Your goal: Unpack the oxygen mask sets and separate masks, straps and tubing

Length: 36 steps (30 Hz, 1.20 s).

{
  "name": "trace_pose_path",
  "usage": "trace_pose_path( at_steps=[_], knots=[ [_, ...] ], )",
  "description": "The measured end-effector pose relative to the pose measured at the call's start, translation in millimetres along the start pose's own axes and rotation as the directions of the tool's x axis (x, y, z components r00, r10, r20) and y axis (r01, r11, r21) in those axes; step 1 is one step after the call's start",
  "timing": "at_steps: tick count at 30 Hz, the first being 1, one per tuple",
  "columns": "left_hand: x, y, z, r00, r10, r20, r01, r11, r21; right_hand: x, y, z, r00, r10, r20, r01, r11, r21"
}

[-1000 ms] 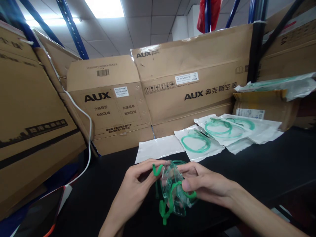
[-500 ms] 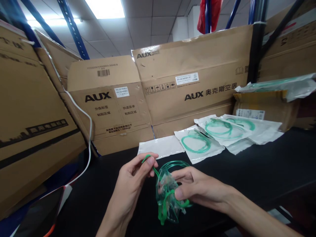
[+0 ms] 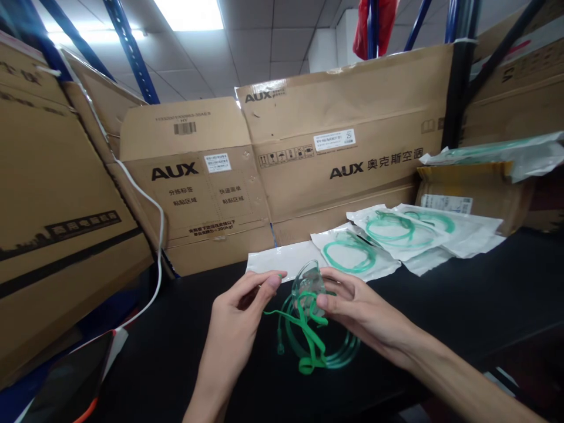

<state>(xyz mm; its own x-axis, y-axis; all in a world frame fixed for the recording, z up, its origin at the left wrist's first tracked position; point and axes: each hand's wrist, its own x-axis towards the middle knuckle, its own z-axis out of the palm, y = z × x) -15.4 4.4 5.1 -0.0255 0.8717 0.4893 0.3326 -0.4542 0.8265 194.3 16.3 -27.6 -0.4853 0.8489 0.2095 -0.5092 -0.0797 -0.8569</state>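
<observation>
A clear oxygen mask point(image 3: 305, 281) is held up over the black table, gripped along its right side by my right hand point(image 3: 352, 299). Green elastic strap point(image 3: 312, 338) hangs from the mask in loose loops, and one thin length reaches left toward my other hand. My left hand point(image 3: 247, 308) is closed in a pinch, with a small bit of green strap showing at its fingertips. Coiled green tubing point(image 3: 348, 354) lies below and behind the mask, its connector end point(image 3: 280, 348) to the left. My right fingers are partly hidden behind the mask.
White packets point(image 3: 352, 258) with coiled green tubing lie at the back right. A flat white packet point(image 3: 282, 261) sits behind my hands. Cardboard boxes point(image 3: 211, 200) wall the back. At the left are a phone point(image 3: 70, 376) and a white cable point(image 3: 161, 247).
My right hand has turned and raised the mask, so its rounded shell now points up. The green strap now hangs loose below it. My left hand has barely moved.
</observation>
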Motion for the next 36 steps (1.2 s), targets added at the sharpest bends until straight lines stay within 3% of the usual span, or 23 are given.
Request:
trace_pose_path(
  at_steps=[11,17,36],
  knots=[
    [-6.1,4.9,2.7,0.993,0.116,-0.037,-0.098,0.937,0.334,-1.7,-5.6,4.3,0.997,-0.071,-0.028,0.067,0.992,-0.106],
    [-6.8,4.0,3.4,0.989,0.147,-0.007,-0.130,0.897,0.422,-2.8,-2.0,4.8,0.997,-0.067,-0.047,0.059,0.986,-0.156],
    [-5.7,3.6,2.9,0.996,0.087,0.021,-0.087,0.901,0.424,1.6,-1.7,5.6,0.992,-0.100,-0.078,0.078,0.966,-0.246]
  ],
)
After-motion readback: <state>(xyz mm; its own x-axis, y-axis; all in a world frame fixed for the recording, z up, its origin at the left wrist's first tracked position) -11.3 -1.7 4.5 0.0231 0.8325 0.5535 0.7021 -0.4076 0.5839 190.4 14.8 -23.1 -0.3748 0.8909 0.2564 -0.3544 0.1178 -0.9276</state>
